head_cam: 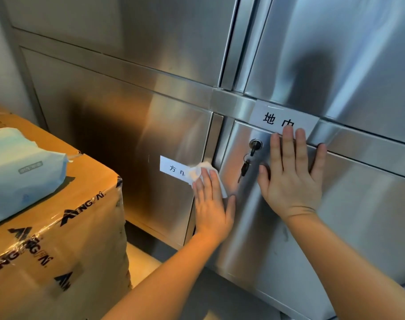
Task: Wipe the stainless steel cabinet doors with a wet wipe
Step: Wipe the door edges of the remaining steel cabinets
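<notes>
A stainless steel cabinet fills the view, with a lower left door [127,144] and a lower right door [358,215]. My left hand [212,204] lies flat with straight fingers on a white wet wipe [200,172], pressing it against the right edge of the lower left door, over part of a white label [171,167]. My right hand [291,172] is spread flat on the lower right door, just right of a lock with a key [255,144] and hanging keys [245,167]. Its fingertips overlap a second white label [275,116].
A taped cardboard box [65,239] stands at the left, close to the cabinet. A pale blue pack of wipes [21,169] lies on top of it. Upper cabinet doors [150,42] rise above. Floor shows between the box and cabinet base.
</notes>
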`<state>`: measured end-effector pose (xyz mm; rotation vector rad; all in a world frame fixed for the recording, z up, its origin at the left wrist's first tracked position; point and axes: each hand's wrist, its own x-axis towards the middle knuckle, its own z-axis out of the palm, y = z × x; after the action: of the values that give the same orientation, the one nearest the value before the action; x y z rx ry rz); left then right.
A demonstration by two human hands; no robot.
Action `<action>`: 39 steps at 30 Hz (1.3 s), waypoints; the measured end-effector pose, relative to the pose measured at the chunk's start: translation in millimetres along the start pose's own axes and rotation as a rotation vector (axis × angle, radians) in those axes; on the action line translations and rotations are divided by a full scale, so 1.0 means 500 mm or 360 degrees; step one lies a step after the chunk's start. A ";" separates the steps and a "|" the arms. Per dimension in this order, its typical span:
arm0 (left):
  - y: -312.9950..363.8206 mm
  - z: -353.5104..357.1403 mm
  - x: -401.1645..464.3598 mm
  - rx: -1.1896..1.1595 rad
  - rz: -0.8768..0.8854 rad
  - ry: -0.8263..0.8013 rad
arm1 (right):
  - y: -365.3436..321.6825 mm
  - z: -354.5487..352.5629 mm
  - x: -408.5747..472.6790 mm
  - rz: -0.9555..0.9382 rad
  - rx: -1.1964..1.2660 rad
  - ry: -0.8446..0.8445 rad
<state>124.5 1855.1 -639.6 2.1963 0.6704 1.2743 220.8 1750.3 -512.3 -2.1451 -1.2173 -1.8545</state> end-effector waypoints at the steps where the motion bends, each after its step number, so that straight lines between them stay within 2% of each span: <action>1: 0.012 -0.005 0.011 -0.0030 0.0019 0.0017 | 0.000 0.000 0.000 -0.0004 -0.0002 0.0003; 5: 0.097 -0.043 0.107 -0.0154 0.0166 0.0172 | -0.001 0.000 0.000 -0.0002 0.0016 0.0021; 9: 0.142 -0.038 0.111 -0.0335 0.0227 0.0122 | -0.002 -0.002 0.001 -0.0003 0.0011 -0.0005; 12: 0.132 -0.026 0.081 -0.0407 0.0173 0.0107 | -0.002 -0.003 0.001 0.0004 -0.0012 0.0007; 16: 0.142 -0.057 0.131 -0.0510 0.0151 0.0183 | -0.003 -0.001 0.001 0.0001 0.0006 0.0016; 21: 0.166 -0.078 0.150 -0.0590 0.0061 0.0143 | -0.004 -0.001 0.000 0.0013 -0.0018 0.0022; 26: 0.117 -0.046 0.057 -0.0617 -0.0165 0.0009 | -0.003 0.000 0.000 0.0007 -0.0034 0.0040; 31: 0.171 -0.051 0.069 -0.0628 -0.0323 0.0015 | 0.000 -0.001 -0.002 0.0000 -0.0028 -0.0013; 39: 0.190 -0.048 0.074 -0.0676 -0.0293 0.0115 | 0.000 0.001 -0.003 -0.0009 -0.0028 -0.0006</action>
<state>134.7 1812.0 -545.0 1.7135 0.5540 1.2702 221.3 1749.6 -513.7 -2.1574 -1.2136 -1.8713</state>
